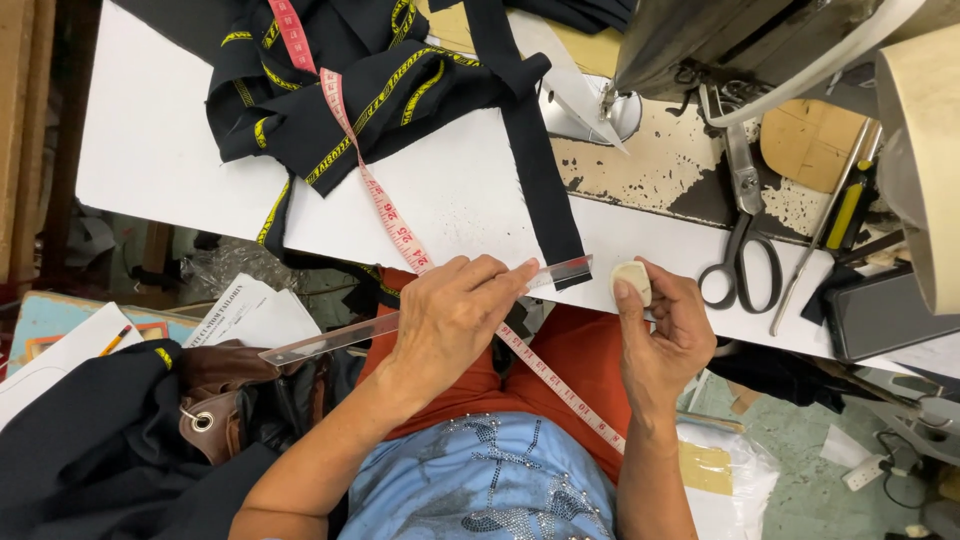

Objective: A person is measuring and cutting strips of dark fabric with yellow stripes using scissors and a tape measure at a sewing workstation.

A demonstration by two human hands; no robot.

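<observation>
My left hand (450, 315) grips a long clear plastic ruler (330, 340) that lies slanted across the table's near edge, its far tip on the end of a black fabric strip (540, 170). My right hand (665, 330) pinches a pale piece of tailor's chalk (632, 280) just right of the ruler's tip. A pink measuring tape (390, 215) runs from the heap of black fabric with yellow trim (340, 90) down under my left hand and over my red lap.
Black-handled scissors (742, 255) lie right of the chalk on the white table (160, 140). A sewing machine (740, 40) stands at the back right with a thin metal tool (815, 250) and a dark tray (885, 315). Papers and a brown bag (215, 385) sit lower left.
</observation>
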